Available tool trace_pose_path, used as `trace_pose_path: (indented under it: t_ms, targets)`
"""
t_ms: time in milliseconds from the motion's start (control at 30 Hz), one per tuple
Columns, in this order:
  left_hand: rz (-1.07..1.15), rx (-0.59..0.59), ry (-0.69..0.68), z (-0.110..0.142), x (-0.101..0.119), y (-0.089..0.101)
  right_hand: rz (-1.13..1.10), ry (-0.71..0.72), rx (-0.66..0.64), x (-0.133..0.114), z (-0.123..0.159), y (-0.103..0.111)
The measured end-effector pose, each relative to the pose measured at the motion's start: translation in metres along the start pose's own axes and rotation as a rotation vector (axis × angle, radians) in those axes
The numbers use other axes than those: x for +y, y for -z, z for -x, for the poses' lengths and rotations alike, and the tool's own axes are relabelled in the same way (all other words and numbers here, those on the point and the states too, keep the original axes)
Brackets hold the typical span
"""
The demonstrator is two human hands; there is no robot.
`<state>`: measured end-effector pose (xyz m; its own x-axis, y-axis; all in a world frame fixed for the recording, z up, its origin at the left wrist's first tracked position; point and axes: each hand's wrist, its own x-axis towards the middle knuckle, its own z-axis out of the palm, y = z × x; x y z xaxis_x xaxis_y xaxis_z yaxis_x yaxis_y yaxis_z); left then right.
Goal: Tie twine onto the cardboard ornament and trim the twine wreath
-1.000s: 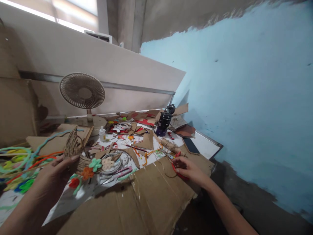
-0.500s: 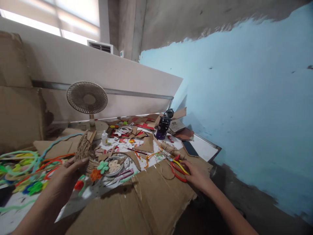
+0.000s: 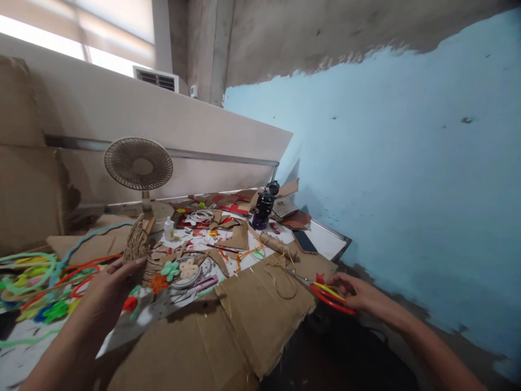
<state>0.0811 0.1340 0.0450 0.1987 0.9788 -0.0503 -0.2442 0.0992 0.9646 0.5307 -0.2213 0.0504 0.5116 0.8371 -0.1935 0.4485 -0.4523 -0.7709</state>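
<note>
My left hand point(image 3: 109, 285) rests against a twine-wrapped basket piece point(image 3: 138, 250), fingers curled around its side, at the left of the cluttered table. Small pipe-cleaner flowers point(image 3: 171, 270) lie just to its right. My right hand point(image 3: 354, 293) is closed on red-and-yellow-handled pliers point(image 3: 329, 296), held past the table's right edge. A loop of jute string point(image 3: 285, 279) lies on the cardboard sheet point(image 3: 260, 309) between my hands, running to a twine roll point(image 3: 279, 244).
A small desk fan point(image 3: 138, 165) stands at the back left, a glue bottle point(image 3: 169, 228) beside it. A dark bottle point(image 3: 262, 209) and a phone point(image 3: 304, 241) sit at the back right. Colourful pipe cleaners point(image 3: 36, 277) pile at the far left. Cardboard scraps cover the table.
My right hand picked the pliers up off the cardboard and pulled them right, past the table edge. My left hand stayed on the basket piece.
</note>
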Motion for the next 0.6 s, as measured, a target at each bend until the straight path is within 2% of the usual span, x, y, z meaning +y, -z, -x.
trace_pose_path:
  t_ms: [167, 267, 367, 500, 533, 600]
  targets:
    - [0.021, 0.042, 0.068, 0.001, 0.008, 0.0, -0.156, -0.055, 0.002, 0.005, 0.021, 0.007]
    - [0.003, 0.044, 0.044, -0.001, 0.007, 0.002, -0.23, -0.072, 0.048, 0.011, 0.034, 0.007]
    - [-0.065, -0.007, 0.02, -0.008, -0.001, 0.007, -0.303, -0.071, 0.071, 0.008, 0.047, 0.003]
    - [-0.173, -0.056, 0.092, -0.012, -0.012, 0.009, -0.465, 0.009, 0.012, -0.015, 0.052, -0.016]
    - [-0.214, -0.098, 0.135, -0.01, -0.012, 0.008, -0.514, 0.031, -0.013, -0.02, 0.049, -0.025]
    - [-0.311, -0.195, 0.137, -0.002, -0.01, 0.005, -0.614, 0.069, -0.087, -0.026, 0.039, -0.046]
